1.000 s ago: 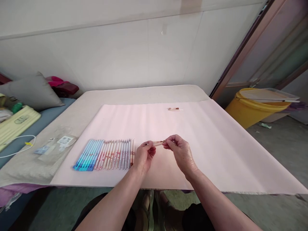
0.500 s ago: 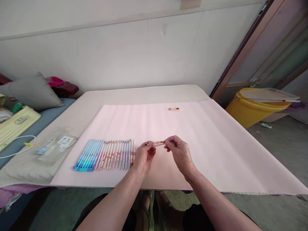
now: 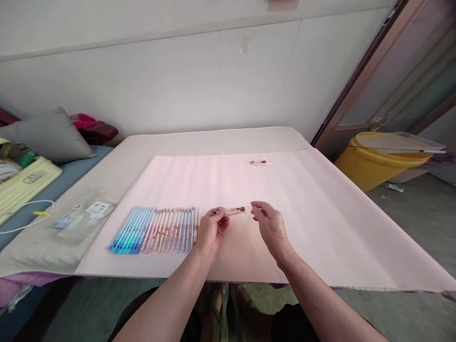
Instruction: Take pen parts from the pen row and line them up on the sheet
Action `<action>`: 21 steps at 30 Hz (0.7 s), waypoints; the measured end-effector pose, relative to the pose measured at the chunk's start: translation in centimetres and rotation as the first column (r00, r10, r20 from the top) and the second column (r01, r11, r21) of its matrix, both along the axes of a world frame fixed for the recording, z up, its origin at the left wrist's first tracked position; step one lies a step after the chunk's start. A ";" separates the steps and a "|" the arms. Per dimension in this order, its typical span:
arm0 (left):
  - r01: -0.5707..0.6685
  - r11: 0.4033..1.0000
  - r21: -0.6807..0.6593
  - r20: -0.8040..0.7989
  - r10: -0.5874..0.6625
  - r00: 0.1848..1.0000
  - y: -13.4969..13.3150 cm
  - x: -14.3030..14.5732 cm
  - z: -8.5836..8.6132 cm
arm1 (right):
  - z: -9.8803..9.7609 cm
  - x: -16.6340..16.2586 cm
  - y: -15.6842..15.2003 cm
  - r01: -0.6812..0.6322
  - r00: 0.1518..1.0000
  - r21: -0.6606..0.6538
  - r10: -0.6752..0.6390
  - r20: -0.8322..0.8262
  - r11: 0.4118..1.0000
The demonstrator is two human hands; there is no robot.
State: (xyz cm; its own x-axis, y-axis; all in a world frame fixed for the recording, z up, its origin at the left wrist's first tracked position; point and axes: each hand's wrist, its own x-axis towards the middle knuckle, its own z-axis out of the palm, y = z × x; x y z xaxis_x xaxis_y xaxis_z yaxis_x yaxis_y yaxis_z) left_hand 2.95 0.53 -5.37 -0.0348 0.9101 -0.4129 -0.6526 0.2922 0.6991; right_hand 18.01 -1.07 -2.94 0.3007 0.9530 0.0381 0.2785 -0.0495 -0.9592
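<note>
My left hand (image 3: 213, 226) is closed around two slim beige pens, pinched between thumb and fingers. One pen (image 3: 233, 209) ends in a brown tip pointing right; below it, the other (image 3: 237, 213) shows a thin whitish end. Just to the right of these ends, my right hand (image 3: 268, 223) hovers apart from them, its fingers loosely bent and slightly parted, with nothing clearly visible in them. Beside my left hand lies a row of pens (image 3: 166, 230), running from blue through pink and beige to pale purple, with beige-and-brown ones at its right end, partly covered by my hand.
Farther back on the pink sheet (image 3: 320, 223) lie two more beige-and-brown pens (image 3: 259, 162). A crumpled clear plastic bag (image 3: 85, 218) rests left of the sheet. On the floor at right stands a yellow bucket (image 3: 370, 166). A white wall (image 3: 171, 90) closes off the back.
My right hand has let go of the pens' right ends and moved slightly to the right. The brown tip and whitish end are now uncovered. My left hand keeps its hold.
</note>
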 end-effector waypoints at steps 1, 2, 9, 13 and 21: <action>0.002 1.000 0.000 0.000 -0.002 1.000 0.0 0.0 0.0 | -0.1 0.0 0.0 -0.004 0.999 -0.036 0.003 -0.038 0.999; 0.004 1.000 0.000 0.000 -0.004 1.000 0.0 0.0 -0.1 | -0.2 0.0 0.0 -0.029 0.996 -0.072 0.022 -0.092 0.997; 0.013 0.999 0.041 -0.097 -0.009 0.995 -0.2 0.2 -0.1 | -0.6 -1.1 -0.4 -0.263 0.883 -0.139 0.181 -0.432 0.955; 0.031 0.999 0.040 -0.161 -0.024 0.987 -0.5 0.6 0.2 | -1.0 -1.0 -0.2 -0.206 0.869 -0.103 0.134 -0.477 0.973; 0.019 0.996 0.086 -0.335 0.010 0.942 -0.7 0.8 0.6 | -1.3 -1.1 0.3 -0.207 0.769 -0.168 0.054 -0.637 0.964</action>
State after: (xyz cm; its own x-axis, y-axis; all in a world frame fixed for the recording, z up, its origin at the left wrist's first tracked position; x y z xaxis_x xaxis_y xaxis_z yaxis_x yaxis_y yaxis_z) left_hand 3.76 -0.14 -4.81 -0.1531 0.9423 -0.2977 -0.3758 0.2231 0.8995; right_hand 16.93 -0.81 -4.19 0.0567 0.9447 -0.3229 -0.3558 -0.2831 -0.8906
